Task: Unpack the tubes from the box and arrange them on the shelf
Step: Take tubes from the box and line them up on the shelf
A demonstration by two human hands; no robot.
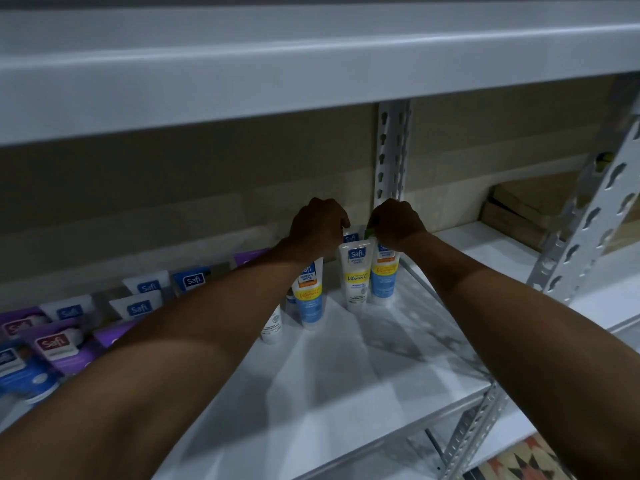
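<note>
Both arms reach to the back of the shelf [363,393], centre of frame. My left hand [317,230] has its knuckles toward me and its fingers curled down behind the tubes. I cannot tell whether it grasps one or only rests on top. My right hand [398,225] is curled the same way just beside it. A green sliver [370,233] shows at its thumb side, but I cannot tell if that is a tube end being pinched. The cluster under the hands stands upright on its caps: a left tube [308,292] partly under my left wrist, a middle tube [356,275], a right tube [382,275] under my right hand, and a back tube [350,235] showing between the hands. A small white tube [272,323] sits lower, just under my left forearm. More white tubes [145,285] and purple cartons [55,344] fill the lower left. Cardboard boxes [519,209] sit at the right edge; whether either is the source box is unclear.

Risks, as I judge them:
- The tubes are tall on narrow caps and packed close, so a wrist dragged back low would knock the front ones over in a chain.
- My left forearm is nearest the small white tube, and lowering that elbow could sweep it off the front edge.
- The light is dim and my hands hide the back row, so a tube could be set down tilted without my seeing it.
</note>
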